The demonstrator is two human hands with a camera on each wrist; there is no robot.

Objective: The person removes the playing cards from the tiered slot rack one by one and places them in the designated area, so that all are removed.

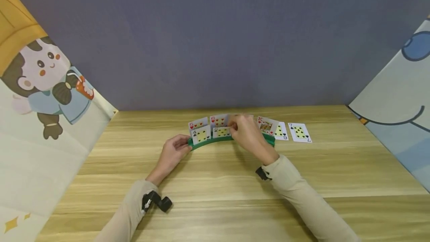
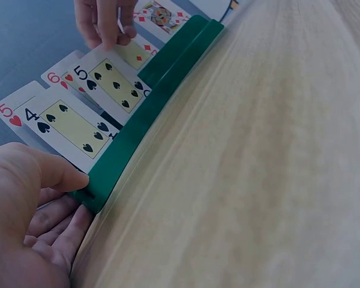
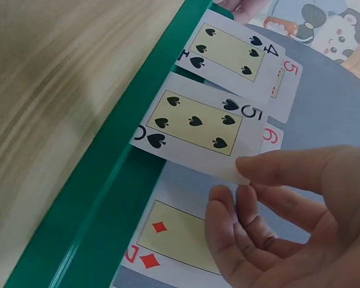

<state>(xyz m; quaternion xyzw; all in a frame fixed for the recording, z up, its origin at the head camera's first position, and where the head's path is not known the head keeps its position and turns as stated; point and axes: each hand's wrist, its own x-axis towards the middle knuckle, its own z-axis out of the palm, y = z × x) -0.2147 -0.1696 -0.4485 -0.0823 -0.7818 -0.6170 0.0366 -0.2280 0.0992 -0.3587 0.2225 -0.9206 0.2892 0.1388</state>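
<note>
A curved green card holder stands on the wooden table with cards upright in it. My left hand grips its left end, thumb on top in the left wrist view. My right hand pinches the corner of the five of spades, whose lower edge sits at the front slot. Beside it leans the four of spades. Behind these are the five of hearts and six of hearts. A diamond card stands behind my right fingers, partly hidden, and a red king is farther right.
Right of the holder, a seven of spades lies face up on the table. A black-suited card lies partly behind the king. A grey panel rises along the table's back edge, with printed side panels left and right.
</note>
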